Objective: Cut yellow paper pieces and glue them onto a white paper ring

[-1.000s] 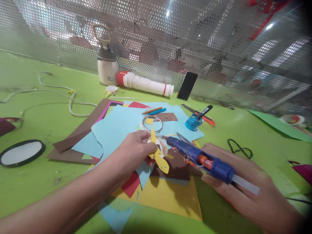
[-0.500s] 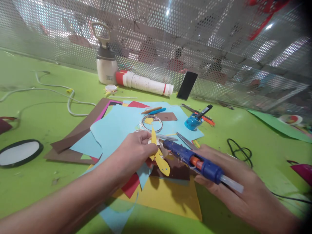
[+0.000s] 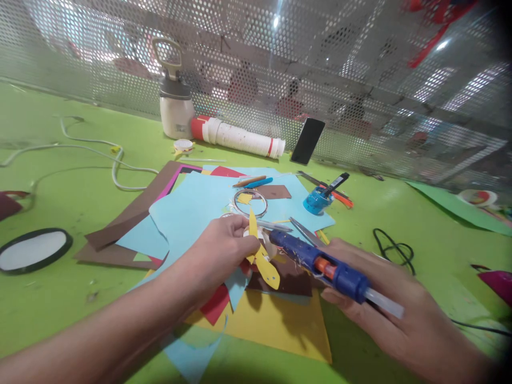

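My left hand point(image 3: 226, 245) pinches a small paper-cup craft with a yellow paper cutout point(image 3: 264, 264) on it, which has dark dots near its lower end. My right hand point(image 3: 392, 293) is wrapped round a blue glue gun point(image 3: 300, 253), with a clear glue stick point(image 3: 384, 303) jutting from its back. The gun's nozzle is at the cup part of the craft; whether it touches I cannot tell. Beneath lie sheets of light blue paper point(image 3: 188, 200), brown paper and yellow paper point(image 3: 280, 330). Scissors point(image 3: 306, 232) lie just beyond the gun, partly hidden.
A roll of tape point(image 3: 237, 205) and crayon-like sticks point(image 3: 250, 181) lie on the paper. Behind stand a blue jar point(image 3: 317, 201) with a marker, a phone point(image 3: 308, 141), stacked paper cups point(image 3: 240, 136) and a spray bottle point(image 3: 176, 109). A white cable point(image 3: 116, 165) runs at left.
My right hand and the glue gun have shifted very slightly right and down, and more of the glue gun's nozzle end is apart from my left hand. The left hand keeps its hold.
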Demonstrator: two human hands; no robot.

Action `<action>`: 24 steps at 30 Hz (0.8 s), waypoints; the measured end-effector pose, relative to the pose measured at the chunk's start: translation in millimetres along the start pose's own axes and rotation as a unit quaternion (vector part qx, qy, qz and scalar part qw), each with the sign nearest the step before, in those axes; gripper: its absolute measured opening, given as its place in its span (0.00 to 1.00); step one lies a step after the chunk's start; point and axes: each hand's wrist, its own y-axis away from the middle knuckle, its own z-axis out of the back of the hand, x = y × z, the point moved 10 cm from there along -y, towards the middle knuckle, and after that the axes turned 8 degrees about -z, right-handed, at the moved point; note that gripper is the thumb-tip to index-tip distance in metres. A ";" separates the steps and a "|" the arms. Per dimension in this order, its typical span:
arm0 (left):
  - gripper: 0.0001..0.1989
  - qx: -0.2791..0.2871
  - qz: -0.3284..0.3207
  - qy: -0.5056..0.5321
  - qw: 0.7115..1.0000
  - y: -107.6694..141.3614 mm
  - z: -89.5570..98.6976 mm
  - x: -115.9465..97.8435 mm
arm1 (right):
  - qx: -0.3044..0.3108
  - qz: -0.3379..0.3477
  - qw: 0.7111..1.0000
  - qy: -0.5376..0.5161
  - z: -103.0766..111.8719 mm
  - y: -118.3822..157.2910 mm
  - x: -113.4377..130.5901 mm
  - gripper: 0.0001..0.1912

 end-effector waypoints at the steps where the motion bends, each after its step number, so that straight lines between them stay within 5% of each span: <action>1: 0.04 -0.001 0.002 0.003 1.000 0.1 -0.3 0.5 | 0.000 -0.001 1.000 0.000 -0.2 0.6 -0.4 0.24; 12: 0.02 0.009 -0.008 0.003 1.000 0.7 -1.5 -1.3 | -0.036 -0.011 0.999 0.013 7.4 -1.0 -4.6 0.15; 24: 0.03 -0.011 0.001 0.001 1.000 -3.3 3.2 3.3 | 0.003 0.012 1.000 0.007 1.6 0.4 2.6 0.22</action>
